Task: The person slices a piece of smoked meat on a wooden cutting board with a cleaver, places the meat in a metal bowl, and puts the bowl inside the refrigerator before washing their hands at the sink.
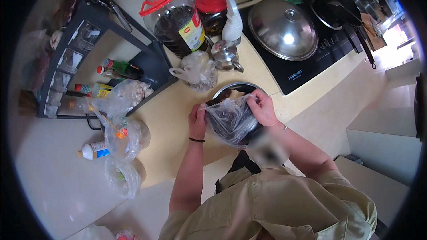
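A clear plastic bag [230,120] is stretched between my two hands, over a round metal bowl [238,84] on the counter. My left hand [197,121] pinches the bag's edge at the left, a dark beaded bracelet on its wrist. The opposite edge is pinched by my right hand [263,107], which wears a thin bracelet. Light brown food [236,94] and something dark show at the bowl's far side, above the bag's rim. The rest of the bowl's contents is hidden beneath the film.
Beyond the bowl stand a knotted plastic bag [199,73], a steel pot with a lid [225,53], a white spray bottle [232,26] and a large jug of dark liquid [176,26]. A domed lid [280,30] covers the cooktop's near burner. Left are a dark rack [133,38] and bag-lined containers [125,140].
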The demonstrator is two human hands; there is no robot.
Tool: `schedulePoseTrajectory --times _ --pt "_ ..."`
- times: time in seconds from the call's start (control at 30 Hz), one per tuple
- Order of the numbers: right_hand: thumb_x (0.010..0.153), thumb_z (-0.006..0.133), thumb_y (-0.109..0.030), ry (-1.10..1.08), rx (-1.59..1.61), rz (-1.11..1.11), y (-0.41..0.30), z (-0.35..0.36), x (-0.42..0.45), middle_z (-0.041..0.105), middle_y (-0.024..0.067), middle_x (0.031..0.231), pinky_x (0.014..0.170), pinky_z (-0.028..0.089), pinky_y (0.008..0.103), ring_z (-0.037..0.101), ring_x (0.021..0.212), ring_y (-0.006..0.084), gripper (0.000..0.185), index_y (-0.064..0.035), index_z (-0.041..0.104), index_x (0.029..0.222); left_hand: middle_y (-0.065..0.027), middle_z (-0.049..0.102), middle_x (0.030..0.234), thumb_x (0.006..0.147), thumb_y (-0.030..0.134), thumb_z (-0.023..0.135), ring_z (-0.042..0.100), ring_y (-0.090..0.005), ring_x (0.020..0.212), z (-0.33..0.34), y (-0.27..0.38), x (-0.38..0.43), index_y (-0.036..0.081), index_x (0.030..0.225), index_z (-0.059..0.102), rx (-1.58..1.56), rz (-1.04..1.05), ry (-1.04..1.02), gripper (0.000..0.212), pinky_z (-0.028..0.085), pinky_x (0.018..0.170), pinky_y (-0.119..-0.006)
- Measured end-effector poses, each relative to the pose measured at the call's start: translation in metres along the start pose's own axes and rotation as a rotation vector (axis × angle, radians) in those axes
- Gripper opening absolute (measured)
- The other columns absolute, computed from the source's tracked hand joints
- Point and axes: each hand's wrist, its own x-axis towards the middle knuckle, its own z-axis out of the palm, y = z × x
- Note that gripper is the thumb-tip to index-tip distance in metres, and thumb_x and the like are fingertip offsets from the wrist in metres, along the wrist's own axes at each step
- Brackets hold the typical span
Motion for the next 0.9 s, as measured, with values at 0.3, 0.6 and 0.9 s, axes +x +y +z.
schedulePoseTrajectory --times 0.3,0.6,0.9 --pt "0.083 0.058 -0.013 0.029 -0.027 0.154 -0.030 0.009 0.020 0.057 0.0135 0.063 0.057 0.046 0.0346 0.056 0.057 0.0261 0.010 -0.0034 0.056 0.082 0.0061 0.048 0.060 0.090 0.027 0.056 0.037 -0.0021 0.048 0.004 0.001 0.016 0.006 0.083 0.066 0.145 0.209 0.068 0.025 0.027 0.042 -0.020" --pt "0.083 0.059 -0.015 0.011 0.093 0.263 -0.018 0.011 0.033 0.058 0.0129 0.063 0.058 0.046 0.0310 0.056 0.057 0.0200 0.014 -0.0024 0.056 0.078 0.0038 0.048 0.056 0.087 0.024 0.059 0.042 -0.0051 0.049 0.005 0.021 0.033 0.004 0.070 0.061 0.314 0.306 0.033 0.027 0.032 0.043 -0.022" --pt "0.088 0.055 -0.019 0.085 -0.136 0.178 -0.041 0.015 0.019 0.060 0.0179 0.076 0.065 0.048 0.0409 0.060 0.071 0.0334 0.014 -0.0057 0.052 0.089 0.0021 0.057 0.059 0.090 0.025 0.056 0.046 -0.0046 0.055 0.030 0.048 -0.001 -0.001 0.076 0.065 0.364 0.308 0.194 0.030 0.038 0.052 -0.023"
